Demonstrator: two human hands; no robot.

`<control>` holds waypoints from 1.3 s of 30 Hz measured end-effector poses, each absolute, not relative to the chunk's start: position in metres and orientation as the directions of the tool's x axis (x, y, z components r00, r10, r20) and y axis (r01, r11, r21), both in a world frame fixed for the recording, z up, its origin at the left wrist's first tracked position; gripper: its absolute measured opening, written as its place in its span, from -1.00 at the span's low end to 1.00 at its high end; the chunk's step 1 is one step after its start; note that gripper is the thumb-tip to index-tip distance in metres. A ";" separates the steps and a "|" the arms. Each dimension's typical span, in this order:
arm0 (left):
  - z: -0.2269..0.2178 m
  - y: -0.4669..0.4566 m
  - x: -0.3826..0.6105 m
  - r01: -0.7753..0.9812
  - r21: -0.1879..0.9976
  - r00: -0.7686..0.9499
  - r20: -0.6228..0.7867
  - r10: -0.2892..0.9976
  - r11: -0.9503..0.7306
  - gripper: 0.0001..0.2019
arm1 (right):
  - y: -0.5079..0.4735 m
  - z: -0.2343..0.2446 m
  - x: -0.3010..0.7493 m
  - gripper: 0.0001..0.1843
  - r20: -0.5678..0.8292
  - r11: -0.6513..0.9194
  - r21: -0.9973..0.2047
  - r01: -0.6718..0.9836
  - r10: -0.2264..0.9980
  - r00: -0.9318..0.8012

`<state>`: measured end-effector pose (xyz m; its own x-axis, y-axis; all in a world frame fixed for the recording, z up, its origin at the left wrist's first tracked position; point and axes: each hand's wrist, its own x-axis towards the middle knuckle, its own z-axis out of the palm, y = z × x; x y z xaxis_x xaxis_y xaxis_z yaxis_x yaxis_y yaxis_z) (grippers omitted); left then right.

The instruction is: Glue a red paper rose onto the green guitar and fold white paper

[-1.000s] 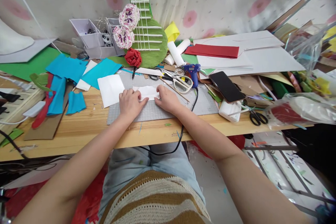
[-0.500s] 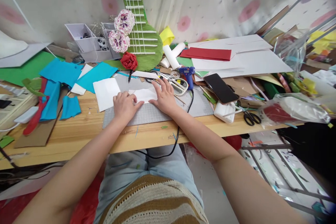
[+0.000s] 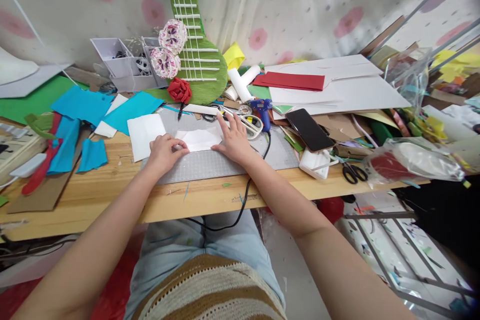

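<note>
A white paper strip (image 3: pixel 202 139) lies on the grey cutting mat (image 3: pixel 210 166), between my two hands. At its left end, my left hand (image 3: pixel 165 152) is closed, thumb and forefinger pinching the near corner. My right hand (image 3: pixel 235 139) rests on the strip's right end with its fingers spread. Left of the strip is a white paper sheet (image 3: pixel 144 136). Just beyond the right hand lie scissors with pale handles (image 3: pixel 255 126) and a blue glue gun (image 3: pixel 263 110).
A green guitar-shaped piece (image 3: pixel 210 80) with paper flowers stands behind. To the right are a phone (image 3: pixel 309 129), black scissors (image 3: pixel 354 173) and white boards (image 3: pixel 360 97). Blue paper pieces (image 3: pixel 80 105) lie to the left. The glue gun's black cord (image 3: pixel 249 192) hangs over the table edge.
My left hand has slid a little left along the strip, baring more of it, and its fingers have drawn into a pinch. My right hand stays on the right end. The view has shifted slightly.
</note>
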<state>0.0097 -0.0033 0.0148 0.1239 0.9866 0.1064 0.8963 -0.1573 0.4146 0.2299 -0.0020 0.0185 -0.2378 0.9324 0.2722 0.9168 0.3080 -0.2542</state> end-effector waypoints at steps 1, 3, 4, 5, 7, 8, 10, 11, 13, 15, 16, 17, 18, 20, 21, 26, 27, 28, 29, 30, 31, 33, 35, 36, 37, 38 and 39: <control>0.015 -0.003 0.010 0.900 0.408 0.121 0.106 0.987 -0.154 -0.87 | -0.002 0.018 0.225 -0.01 0.293 0.319 -0.257 0.912 0.925 -0.241; 0.015 -0.002 0.010 0.907 0.392 0.121 0.103 0.987 -0.152 -0.86 | -0.002 0.017 0.212 -0.03 0.320 0.356 -0.253 0.900 0.908 -0.269; 0.015 -0.001 0.010 0.911 0.384 0.122 0.103 0.987 -0.153 -0.86 | -0.001 0.017 0.205 -0.04 0.322 0.379 -0.244 0.893 0.900 -0.294; 0.015 -0.001 0.009 0.913 0.376 0.126 0.105 0.987 -0.156 -0.86 | 0.000 0.015 0.199 -0.03 0.317 0.396 -0.235 0.888 0.894 -0.315; 0.016 0.000 0.009 0.917 0.365 0.130 0.105 0.986 -0.160 -0.85 | 0.002 0.014 0.191 0.01 0.298 0.397 -0.230 0.889 0.898 -0.324; 0.016 0.000 0.009 0.919 0.362 0.128 0.102 0.987 -0.157 -0.86 | 0.003 0.013 0.190 0.03 0.285 0.384 -0.235 0.893 0.906 -0.314; 0.017 0.001 0.009 0.920 0.361 0.127 0.095 0.987 -0.153 -0.86 | 0.005 0.014 0.193 0.07 0.255 0.342 -0.256 0.904 0.926 -0.278; 0.017 0.001 0.008 0.919 0.363 0.127 0.093 0.988 -0.152 -0.86 | 0.005 0.014 0.197 0.08 0.237 0.322 -0.268 0.908 0.936 -0.262; 0.017 0.001 0.008 0.917 0.369 0.127 0.094 0.987 -0.153 -0.87 | 0.005 0.016 0.206 0.10 0.202 0.282 -0.284 0.916 0.952 -0.230; 0.017 0.001 0.008 0.914 0.375 0.126 0.098 0.987 -0.154 -0.87 | 0.004 0.016 0.215 0.13 0.189 0.251 -0.296 0.922 0.961 -0.201; 0.017 0.001 0.008 0.913 0.377 0.124 0.099 0.987 -0.153 -0.88 | 0.004 0.015 0.219 0.14 0.192 0.242 -0.302 0.922 0.963 -0.190; 0.017 0.001 0.008 0.912 0.380 0.124 0.101 0.987 -0.154 -0.88 | 0.005 0.014 0.222 0.14 0.201 0.240 -0.310 0.920 0.962 -0.183; 0.017 0.000 0.008 0.910 0.384 0.125 0.102 0.987 -0.155 -0.88 | 0.005 0.013 0.225 0.14 0.211 0.241 -0.318 0.917 0.961 -0.179; 0.017 -0.001 0.009 0.905 0.394 0.131 0.104 0.986 -0.162 -0.89 | 0.005 0.011 0.230 0.13 0.224 0.245 -0.330 0.912 0.958 -0.177; 0.017 -0.001 0.009 0.900 0.402 0.137 0.106 0.985 -0.169 -0.90 | 0.005 0.010 0.232 0.13 0.223 0.243 -0.332 0.911 0.959 -0.174; 0.018 -0.005 0.007 0.840 0.486 0.174 0.182 0.968 -0.243 -0.91 | 0.006 0.012 0.241 0.10 0.213 0.232 -0.362 0.903 0.963 -0.163; 0.020 -0.004 0.006 0.816 0.521 0.156 0.219 0.963 -0.251 -0.90 | 0.007 0.013 0.242 0.04 0.227 0.242 -0.379 0.893 0.960 -0.164; 0.022 -0.001 0.004 0.790 0.559 0.123 0.261 0.957 -0.254 -0.89 | 0.008 0.014 0.243 -0.05 0.246 0.253 -0.398 0.882 0.955 -0.163; 0.026 0.002 0.003 0.762 0.594 0.084 0.304 0.949 -0.257 -0.88 | 0.009 0.016 0.243 -0.16 0.267 0.259 -0.417 0.872 0.951 -0.155; 0.030 0.007 0.003 0.738 0.621 0.051 0.341 0.939 -0.265 -0.86 | 0.010 0.017 0.243 -0.27 0.286 0.257 -0.435 0.863 0.948 -0.139; 0.035 0.013 0.005 0.720 0.635 0.037 0.370 0.928 -0.282 -0.84 | 0.010 0.018 0.242 -0.37 0.298 0.248 -0.454 0.856 0.947 -0.116; 0.045 0.028 0.012 0.709 0.612 0.115 0.389 0.914 -0.350 -0.80 | 0.010 0.021 0.240 -0.46 0.301 0.212 -0.498 0.841 0.952 -0.061; 0.054 0.044 0.028 0.729 0.520 0.300 0.341 0.891 -0.445 -0.80 | 0.010 0.022 0.239 -0.47 0.306 0.183 -0.533 0.826 0.952 -0.014; 0.057 0.052 0.038 0.741 0.452 0.399 0.297 0.868 -0.496 -0.79 | 0.010 0.022 0.240 -0.48 0.318 0.181 -0.544 0.819 0.948 0.002; 0.059 0.057 0.049 0.742 0.376 0.505 0.231 0.832 -0.554 -0.78 | 0.011 0.022 0.240 -0.49 0.336 0.184 -0.551 0.814 0.942 0.014; 0.061 0.062 0.060 0.729 0.296 0.606 0.139 0.783 -0.617 -0.74 | 0.011 0.021 0.241 -0.49 0.358 0.191 -0.556 0.809 0.933 0.025; 0.062 0.065 0.071 0.710 0.224 0.676 0.050 0.735 -0.668 -0.69 | 0.012 0.019 0.242 -0.50 0.382 0.201 -0.560 0.804 0.923 0.035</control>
